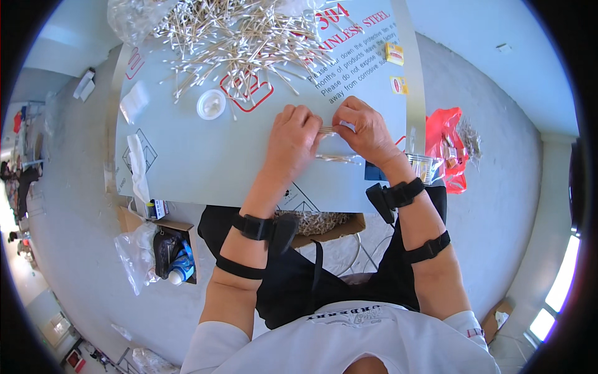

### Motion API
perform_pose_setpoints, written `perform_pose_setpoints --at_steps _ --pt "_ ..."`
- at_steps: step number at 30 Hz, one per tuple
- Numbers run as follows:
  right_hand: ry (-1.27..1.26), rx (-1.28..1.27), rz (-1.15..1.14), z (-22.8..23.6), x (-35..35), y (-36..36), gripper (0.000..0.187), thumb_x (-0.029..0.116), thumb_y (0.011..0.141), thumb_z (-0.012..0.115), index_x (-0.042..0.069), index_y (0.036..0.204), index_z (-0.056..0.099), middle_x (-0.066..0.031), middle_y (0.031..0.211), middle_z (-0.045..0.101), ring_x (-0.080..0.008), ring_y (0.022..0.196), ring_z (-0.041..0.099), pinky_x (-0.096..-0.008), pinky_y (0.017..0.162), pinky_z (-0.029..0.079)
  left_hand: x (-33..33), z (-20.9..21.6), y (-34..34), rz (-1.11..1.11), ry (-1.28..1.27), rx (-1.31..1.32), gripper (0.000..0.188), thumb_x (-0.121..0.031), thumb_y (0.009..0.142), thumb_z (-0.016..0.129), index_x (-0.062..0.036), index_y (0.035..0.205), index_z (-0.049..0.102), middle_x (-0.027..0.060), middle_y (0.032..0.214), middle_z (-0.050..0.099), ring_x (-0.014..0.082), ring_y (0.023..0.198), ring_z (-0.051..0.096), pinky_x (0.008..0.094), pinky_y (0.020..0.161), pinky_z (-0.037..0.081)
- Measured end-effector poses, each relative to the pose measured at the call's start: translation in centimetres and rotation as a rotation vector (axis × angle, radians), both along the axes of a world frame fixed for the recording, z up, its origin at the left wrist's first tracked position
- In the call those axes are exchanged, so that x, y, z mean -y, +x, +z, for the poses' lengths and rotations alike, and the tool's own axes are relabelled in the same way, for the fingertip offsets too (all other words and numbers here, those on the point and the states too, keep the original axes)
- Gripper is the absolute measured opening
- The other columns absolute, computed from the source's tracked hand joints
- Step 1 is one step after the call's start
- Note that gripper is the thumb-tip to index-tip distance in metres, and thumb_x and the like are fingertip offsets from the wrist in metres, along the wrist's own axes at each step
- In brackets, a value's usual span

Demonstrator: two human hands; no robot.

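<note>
Over the middle of the table, my left hand and my right hand meet with fingers closed. A small bundle of cotton swabs spans the gap between them, gripped from both ends; its tips are hidden by my fingers. Just below, a few loose cotton swabs lie on the tabletop. Beyond my hands spreads a large heap of cotton swabs. A round white lid-like dish with something white in it sits left of my left hand.
The sheet-covered table carries a folded white cloth on the left and small yellow packets at the right edge. Packs of swabs lie by my right wrist. A red bag is beyond the right edge; a box of swabs sits below.
</note>
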State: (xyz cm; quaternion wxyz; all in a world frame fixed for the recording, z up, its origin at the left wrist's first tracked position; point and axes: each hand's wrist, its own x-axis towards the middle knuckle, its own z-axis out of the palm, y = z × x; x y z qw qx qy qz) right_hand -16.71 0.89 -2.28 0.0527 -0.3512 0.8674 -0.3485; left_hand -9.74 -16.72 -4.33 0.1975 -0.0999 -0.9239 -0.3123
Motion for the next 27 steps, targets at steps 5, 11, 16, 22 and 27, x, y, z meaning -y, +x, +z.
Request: perform_pose_setpoints --at_steps 5,11,16,22,27 --pt "-0.127 0.074 -0.232 -0.1 2.6 -2.8 0.011 0.012 0.079 0.068 0.005 0.088 0.065 -0.0105 0.082 0.06 -0.0304 0.075 0.062 -0.0398 0.067 0.05 -0.8 0.0 0.2 -0.113 0.016 0.022 0.018 -0.003 0.069 0.072 -0.0061 0.082 0.06 0.006 0.084 0.056 0.027 0.083 0.054 0.0391 0.076 0.045" --pt "-0.005 -0.162 -0.321 -0.4 6.6 -5.4 0.019 0.022 0.08 0.068 0.007 0.092 0.069 -0.0103 0.083 0.063 -0.0302 0.077 0.063 -0.0407 0.069 0.05 -0.3 0.0 0.0 -0.138 0.03 0.019 0.019 -0.002 0.068 0.072 -0.0066 0.081 0.059 0.0061 0.081 0.056 0.0266 0.08 0.054 0.0382 0.072 0.046" --pt "0.111 -0.297 -0.345 -2.1 7.7 -6.3 0.016 0.023 0.08 0.067 0.008 0.086 0.069 -0.0099 0.083 0.063 -0.0309 0.078 0.063 -0.0418 0.068 0.05 -0.3 0.0 -0.1 -0.142 0.046 0.0 0.019 -0.002 0.069 0.072 -0.0068 0.081 0.058 0.0059 0.08 0.055 0.0263 0.078 0.054 0.0378 0.07 0.046" --pt "0.117 0.003 -0.302 -0.6 6.8 -7.8 0.01 0.015 0.076 0.065 0.006 0.073 0.066 -0.0074 0.068 0.062 -0.0263 0.061 0.061 -0.0377 0.055 0.049 -0.2 -0.2 0.0 -0.135 0.046 -0.002 0.02 -0.001 0.069 0.072 -0.0075 0.08 0.057 0.0055 0.079 0.054 0.0261 0.077 0.053 0.0375 0.069 0.045" --pt "-0.403 1.118 -0.451 2.0 4.6 -8.8 0.021 0.013 0.078 0.072 0.008 0.062 0.059 0.0043 0.056 0.046 -0.0035 0.047 0.035 -0.021 0.043 0.022 -0.2 -0.2 0.0 -0.156 0.063 0.012 0.02 -0.002 0.069 0.073 -0.0076 0.081 0.057 0.0053 0.079 0.054 0.0258 0.077 0.053 0.0371 0.069 0.045"
